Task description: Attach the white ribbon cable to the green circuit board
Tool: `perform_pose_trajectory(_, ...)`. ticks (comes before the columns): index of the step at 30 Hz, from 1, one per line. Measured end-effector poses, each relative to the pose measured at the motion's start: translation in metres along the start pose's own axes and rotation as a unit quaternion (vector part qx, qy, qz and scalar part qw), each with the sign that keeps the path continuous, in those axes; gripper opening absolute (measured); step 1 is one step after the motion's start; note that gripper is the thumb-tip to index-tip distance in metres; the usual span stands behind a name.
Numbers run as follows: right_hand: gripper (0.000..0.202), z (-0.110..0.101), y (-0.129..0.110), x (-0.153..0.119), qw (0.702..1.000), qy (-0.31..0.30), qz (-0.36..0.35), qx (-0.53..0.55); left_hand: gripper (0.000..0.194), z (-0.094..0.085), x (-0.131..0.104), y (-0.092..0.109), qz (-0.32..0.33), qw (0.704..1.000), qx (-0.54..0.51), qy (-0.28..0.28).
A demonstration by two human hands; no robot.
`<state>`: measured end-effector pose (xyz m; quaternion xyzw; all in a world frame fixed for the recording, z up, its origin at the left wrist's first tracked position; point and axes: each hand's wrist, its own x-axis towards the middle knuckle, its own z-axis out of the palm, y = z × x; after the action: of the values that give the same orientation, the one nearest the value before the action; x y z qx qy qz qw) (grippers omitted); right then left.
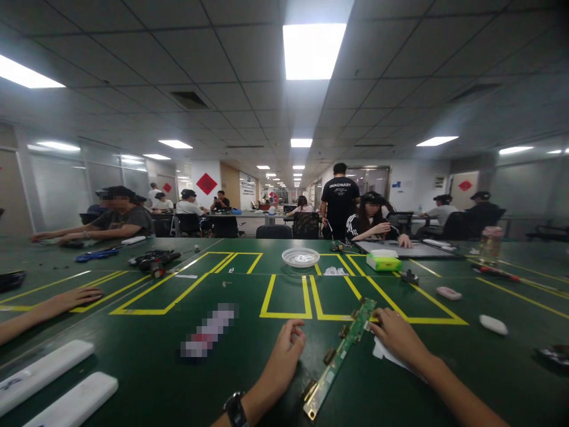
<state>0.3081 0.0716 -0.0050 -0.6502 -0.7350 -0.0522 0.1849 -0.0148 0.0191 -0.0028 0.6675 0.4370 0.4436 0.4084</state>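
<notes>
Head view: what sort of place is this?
Probably an open-plan office used as a workroom: a large green table with yellow markings, a circuit board by the right hand, and office chairs farther back.

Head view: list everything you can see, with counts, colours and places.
circuit board: 1, green, between the hands
tabletop: 1, dark green, foreground
tape outlines: several, yellow, on tabletop
round dish: 1, white, beyond board
tissue pack: 1, green and white, right of dish
long bars: 2, white, near left corner
blurred item: 1, pinkish, left of centre
paper scraps: several, white, near dish and board
bottle: 1, pink-topped, far right
chairs: several, black, mid-room
wall diamonds: at least 3, red, back
ceiling lights: several, white, overhead
co-workers: several, mixed clothing, around room
watch: 1, black, left wrist
left hand: 1, bare, left of board
right hand: 1, bare, at board's far end
Other small items: too unclear to list
</notes>
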Motion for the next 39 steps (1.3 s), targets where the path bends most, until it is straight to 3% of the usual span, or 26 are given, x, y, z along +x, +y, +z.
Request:
perform_pose_trajectory(3,0.034,0.004,-0.005,-0.001,1.0,0.018,0.009,-0.009,0.035,0.001,0.0,-0.002,0.014,1.0,0.006,0.002)
perform_pose_trajectory(9,0.03,0.011,-0.039,-0.009,1.0,0.016,-0.004,-0.013,0.032,0.006,-0.003,-0.005,0.029,0.999,0.005,-0.013)
perform_pose_trajectory(23,0.044,0.016,-0.031,-0.008,0.997,-0.051,-0.051,0.005,0.031,0.01,-0.012,0.01,0.021,0.998,0.043,-0.034)
perform_pose_trajectory(29,0.049,0.012,-0.035,-0.008,0.999,-0.007,-0.037,-0.016,0.03,0.011,-0.012,0.009,0.023,0.998,0.051,-0.035)
perform_pose_trajectory(33,0.051,0.005,-0.047,-0.011,0.995,0.023,-0.09,-0.023,0.028,0.011,-0.012,0.007,0.031,0.998,0.051,-0.027)
perform_pose_trajectory(39,0.038,-0.011,-0.094,-0.032,0.975,-0.086,-0.192,0.066,0.026,0.012,-0.012,0.005,0.047,0.998,0.042,-0.02)
